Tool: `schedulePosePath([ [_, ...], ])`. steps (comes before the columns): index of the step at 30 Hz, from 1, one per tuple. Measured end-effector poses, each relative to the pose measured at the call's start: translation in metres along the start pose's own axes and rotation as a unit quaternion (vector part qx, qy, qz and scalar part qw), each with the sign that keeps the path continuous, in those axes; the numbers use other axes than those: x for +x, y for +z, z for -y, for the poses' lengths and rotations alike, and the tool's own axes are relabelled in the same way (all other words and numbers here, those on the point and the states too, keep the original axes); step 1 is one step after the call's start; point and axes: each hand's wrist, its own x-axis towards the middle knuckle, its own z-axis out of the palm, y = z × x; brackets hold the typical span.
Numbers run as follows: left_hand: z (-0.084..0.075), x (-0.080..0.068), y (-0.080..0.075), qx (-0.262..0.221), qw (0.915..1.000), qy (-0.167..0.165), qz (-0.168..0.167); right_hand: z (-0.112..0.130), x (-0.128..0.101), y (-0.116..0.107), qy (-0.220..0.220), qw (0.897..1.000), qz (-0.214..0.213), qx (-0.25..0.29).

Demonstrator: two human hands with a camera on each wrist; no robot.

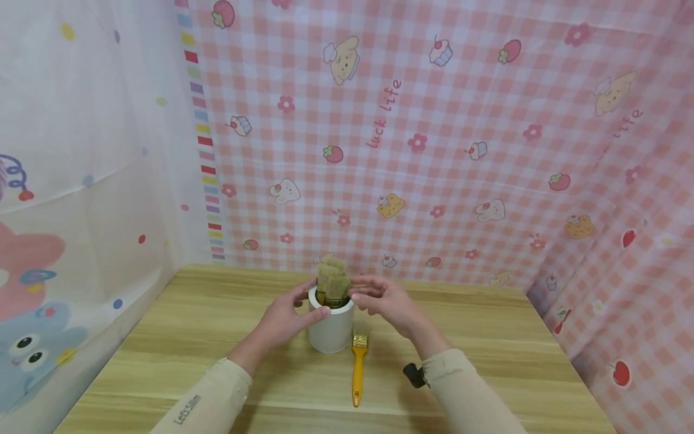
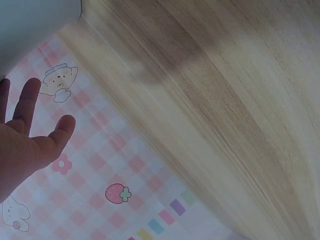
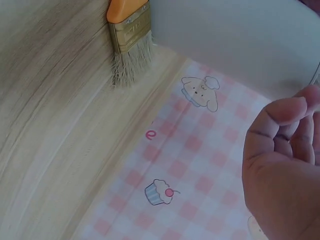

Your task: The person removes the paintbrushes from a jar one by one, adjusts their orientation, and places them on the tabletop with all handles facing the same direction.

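A white cup stands mid-table with several paint brushes in it, bristles up. My left hand rests against the cup's left side, thumb on the front wall and fingers straight by the rim. In the left wrist view the left hand's fingers are straight beside the cup. My right hand reaches in from the right, and its curled fingertips pinch the bristles of one brush at the rim. The right wrist view shows the curled fingers near the cup wall.
An orange-handled brush lies flat on the wooden table just in front of the cup, bristles toward it. Pink checked cloth hangs behind and to the right, and a pale cartoon curtain closes the left side.
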Motion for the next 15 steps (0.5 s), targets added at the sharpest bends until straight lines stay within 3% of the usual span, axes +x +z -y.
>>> schedulePosePath([
  [7,-0.001,0.0,0.0,0.001,1.0,-0.003,0.002,0.005,0.0,0.013,-0.028,0.999,-0.028,-0.019],
  [15,0.001,0.001,0.0,-0.001,1.0,0.002,0.001,0.003,0.004,0.033,-0.073,0.991,-0.096,-0.062],
])
